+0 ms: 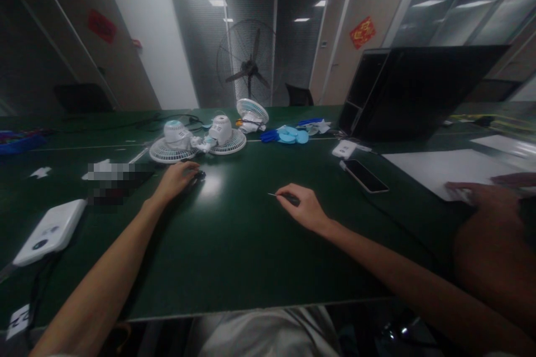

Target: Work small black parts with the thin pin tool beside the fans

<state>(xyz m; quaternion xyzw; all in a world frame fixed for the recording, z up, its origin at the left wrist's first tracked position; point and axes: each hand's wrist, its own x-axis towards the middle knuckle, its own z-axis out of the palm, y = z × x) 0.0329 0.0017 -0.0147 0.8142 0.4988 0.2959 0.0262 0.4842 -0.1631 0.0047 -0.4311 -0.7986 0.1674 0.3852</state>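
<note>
My left hand [178,179] is closed at the fingertips on a small, dark, shiny object [201,176] on the green table. What kind of object it is cannot be made out. In front of my body, a little to the right, my right hand [302,207] pinches a thin pale rod [272,194] between thumb and fingers. Its tip points left, and the rest is hidden in the hand. Just beyond my left hand lie two small white fans, one [173,142] on the left and another [226,136] beside it, both grille down.
Another white fan [252,114] tilts behind. Blue gloves [287,134], a phone [365,175] and a large black monitor [422,92] occupy the right side. Another person's hand [481,195] rests by white paper [435,170]. A white device [50,232] lies left on the green table [234,268].
</note>
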